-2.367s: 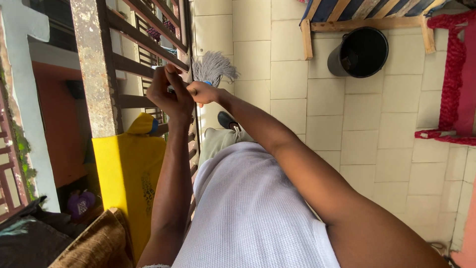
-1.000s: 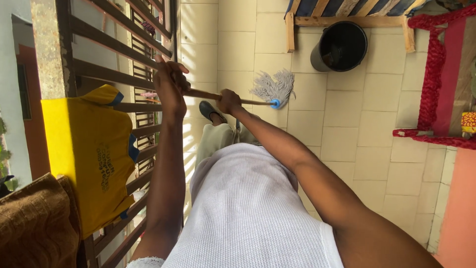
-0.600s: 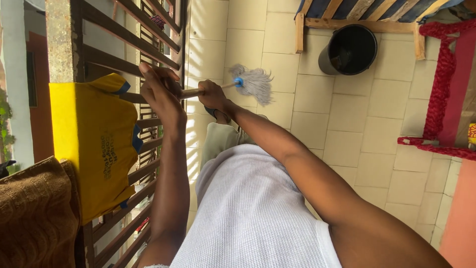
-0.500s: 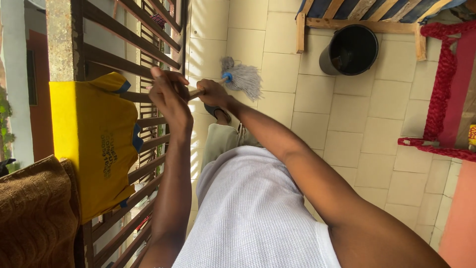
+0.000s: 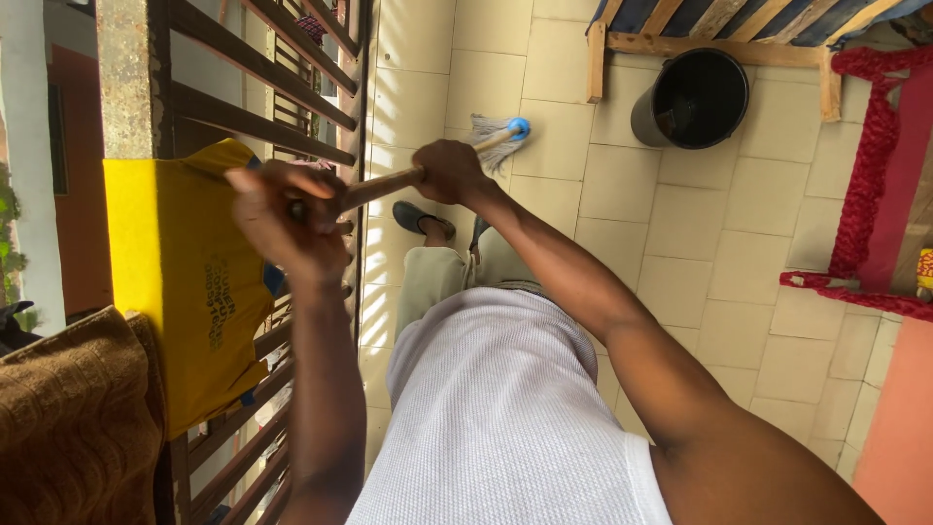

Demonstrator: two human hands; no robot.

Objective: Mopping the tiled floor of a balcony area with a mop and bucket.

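Both my hands grip a wooden mop handle (image 5: 384,183). My left hand (image 5: 284,216) is closed around the near end of the stick, beside the railing. Farther along the stick, my right hand (image 5: 449,171) is wrapped around it. The mop head (image 5: 489,131), pale strings under a blue collar, rests on the cream tiled floor (image 5: 700,224) just beyond my right hand. My feet in dark sandals (image 5: 421,218) stand below the handle.
A dark railing (image 5: 282,87) runs along the left, with a yellow cloth (image 5: 185,272) and a brown cloth (image 5: 73,418) draped on it. A black bucket (image 5: 692,99) stands by a wooden frame (image 5: 680,39) at the far wall. Red fabric (image 5: 870,175) hangs at right.
The mop head has swept back and forth across the tiles and now lies closer to the railing side, with the handle pulled toward me. Both hands stayed on the stick.
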